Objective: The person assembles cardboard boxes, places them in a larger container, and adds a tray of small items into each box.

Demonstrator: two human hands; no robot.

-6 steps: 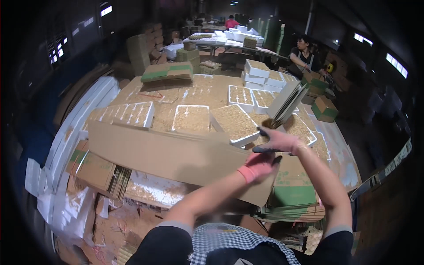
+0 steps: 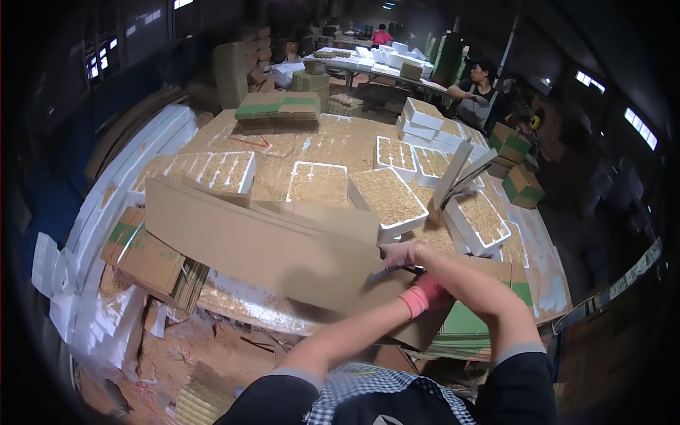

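My right hand (image 2: 401,253) is curled over a thin dark tool (image 2: 392,273) whose tip points left, pressed on a long brown cardboard sheet (image 2: 255,244) lying across the pile. My left hand (image 2: 423,296), in a pink glove or cuff, crosses under my right forearm; its fingers are hidden, so I cannot see what it holds. Just beyond the sheet are white foam trays filled with straw-like stuffing (image 2: 388,198), and a white foam lid (image 2: 457,170) leans tilted among them.
More filled trays (image 2: 212,171) cover the big work surface. Flat green-and-brown cartons (image 2: 278,108) are stacked at the far side and folded ones (image 2: 152,261) at my left. White foam sheets (image 2: 106,212) line the left edge. A person (image 2: 476,92) works at a far table.
My right hand has let go of the white foam lid it held up and dropped left onto the cardboard. The lid now leans among the trays.
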